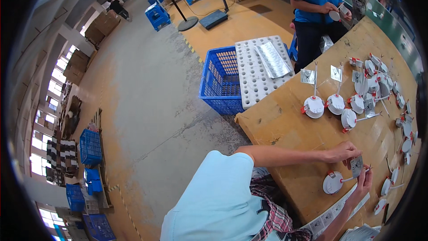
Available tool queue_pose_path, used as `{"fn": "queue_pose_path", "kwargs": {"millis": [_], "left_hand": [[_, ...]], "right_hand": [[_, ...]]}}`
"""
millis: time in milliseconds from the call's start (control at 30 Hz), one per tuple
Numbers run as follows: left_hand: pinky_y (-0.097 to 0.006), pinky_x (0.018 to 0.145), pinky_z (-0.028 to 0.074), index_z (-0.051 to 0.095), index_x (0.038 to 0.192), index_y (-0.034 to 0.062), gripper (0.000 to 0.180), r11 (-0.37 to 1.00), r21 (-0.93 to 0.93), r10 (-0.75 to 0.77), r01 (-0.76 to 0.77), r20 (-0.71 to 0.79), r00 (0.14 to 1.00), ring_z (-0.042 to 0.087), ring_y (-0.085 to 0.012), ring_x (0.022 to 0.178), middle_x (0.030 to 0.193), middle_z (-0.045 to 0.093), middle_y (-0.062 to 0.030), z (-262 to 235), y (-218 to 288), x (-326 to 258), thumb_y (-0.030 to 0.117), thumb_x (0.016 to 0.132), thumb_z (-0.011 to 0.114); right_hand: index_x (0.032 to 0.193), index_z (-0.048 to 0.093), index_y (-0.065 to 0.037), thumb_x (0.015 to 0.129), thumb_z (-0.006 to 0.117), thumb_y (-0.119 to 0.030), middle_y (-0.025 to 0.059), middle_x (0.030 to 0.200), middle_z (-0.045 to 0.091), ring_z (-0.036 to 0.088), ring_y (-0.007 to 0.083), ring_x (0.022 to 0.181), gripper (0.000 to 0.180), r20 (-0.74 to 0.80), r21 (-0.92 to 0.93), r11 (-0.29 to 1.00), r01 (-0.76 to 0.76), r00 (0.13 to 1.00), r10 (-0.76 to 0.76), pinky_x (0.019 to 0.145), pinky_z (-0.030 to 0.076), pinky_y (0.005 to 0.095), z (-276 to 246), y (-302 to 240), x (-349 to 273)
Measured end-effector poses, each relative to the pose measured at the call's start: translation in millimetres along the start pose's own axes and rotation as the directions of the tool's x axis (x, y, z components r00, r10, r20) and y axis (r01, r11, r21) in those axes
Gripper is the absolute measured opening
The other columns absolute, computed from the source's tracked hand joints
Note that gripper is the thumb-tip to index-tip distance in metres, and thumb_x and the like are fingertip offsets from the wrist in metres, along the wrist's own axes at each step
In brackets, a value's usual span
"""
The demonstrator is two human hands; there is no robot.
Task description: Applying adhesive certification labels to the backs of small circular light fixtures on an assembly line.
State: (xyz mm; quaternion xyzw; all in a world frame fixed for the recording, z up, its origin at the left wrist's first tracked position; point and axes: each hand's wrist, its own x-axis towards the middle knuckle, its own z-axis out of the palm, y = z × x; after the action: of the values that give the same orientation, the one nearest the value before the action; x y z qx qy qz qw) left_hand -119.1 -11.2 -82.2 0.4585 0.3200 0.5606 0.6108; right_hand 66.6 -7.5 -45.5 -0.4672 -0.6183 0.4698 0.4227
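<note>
- Being pinched by left hand (344, 153): label (356, 166); right hand's grip (365, 180) cannot be told.
- White lamp (332, 183) is laid on the counter (281, 129), eight o'clock from label.
- Label could be skewed by cable (348, 180) twisting.

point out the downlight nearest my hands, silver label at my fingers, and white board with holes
Downlight (332, 184): head view, round white body
Silver label (356, 166): head view, centre
White board (252, 80): head view, bare surface
</note>
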Motion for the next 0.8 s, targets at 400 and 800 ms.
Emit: {"fn": "queue_pose_path", "kwargs": {"millis": [400, 800], "left_hand": [[-0.029, 0.074, 0.052, 0.064, 0.106, 0.0016, 0.037, 0.986, 0.063, -0.148, 0.152, -0.059, 0.987, 0.064, -0.0154, 0.086, 0.096, 0.067, -0.0095, -19.2, 16.6, -24.4, 0.034, 0.092, 0.051], [-0.031, 0.096, 0.045, 0.048, 0.124, -0.0052, 0.04, 0.961, 0.086, -0.269, 0.264, 0.047, 0.962, 0.061, -0.0185, 0.103, 0.111, 0.063, -0.0141, -7.0, 18.7, -22.4, 0.014, 0.09, 0.055]], "right_hand": [[0.121, 0.055, -0.001, 0.093, 0.053, -0.022, 0.0091, 0.116, 0.059, 0.054, 0.0168, 0.107, 0.035, -0.016, -0.021, 1.0, -0.006, 1.0, 0.006, 0.09, 0.043, 0.0303, -5.1, 3.4, 7.8], [0.11, 0.06, 0.001, 0.094, 0.053, -0.018, 0.0041, 0.091, 0.062, 0.06, 0.0099, 0.083, 0.026, 0.031, 0.094, 0.992, -0.08, 0.997, 0.077, 0.078, 0.048, 0.0252, -11.1, -9.1, 2.9]]}}
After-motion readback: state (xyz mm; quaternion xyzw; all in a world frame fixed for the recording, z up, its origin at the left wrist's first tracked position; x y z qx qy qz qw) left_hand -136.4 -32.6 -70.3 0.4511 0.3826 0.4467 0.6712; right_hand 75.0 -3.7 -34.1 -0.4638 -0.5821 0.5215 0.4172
